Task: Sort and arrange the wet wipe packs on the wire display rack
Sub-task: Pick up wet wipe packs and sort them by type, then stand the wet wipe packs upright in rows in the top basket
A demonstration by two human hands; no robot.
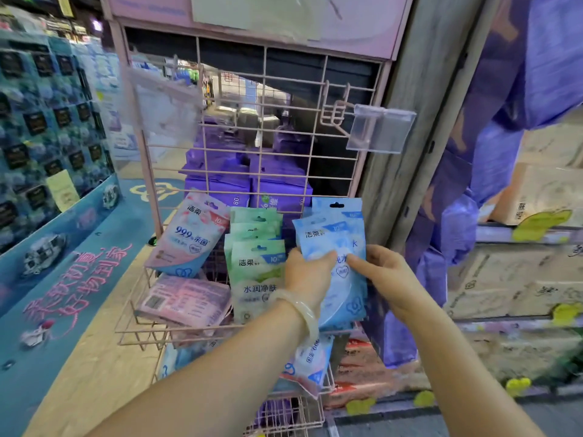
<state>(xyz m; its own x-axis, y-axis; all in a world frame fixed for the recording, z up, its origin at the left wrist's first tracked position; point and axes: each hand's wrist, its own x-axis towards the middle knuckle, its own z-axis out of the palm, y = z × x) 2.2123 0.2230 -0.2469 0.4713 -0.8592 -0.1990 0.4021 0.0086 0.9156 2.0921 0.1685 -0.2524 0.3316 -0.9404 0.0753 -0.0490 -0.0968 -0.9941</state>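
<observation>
Your left hand [307,275], pale bangle [303,310] on the wrist, grips the front blue pack [325,241] with the thumb across its face. Your right hand [385,275] has fingers loosely extended, tips touching the blue stack's right side, not clearly gripping. Blue packs stand at the right of the pink wire basket [142,335]. Green packs [255,263] stand upright just left. A pink pack [189,238] leans at far left, another pink pack [186,299] flat below it. Purple packs [239,184] sit behind the grid.
</observation>
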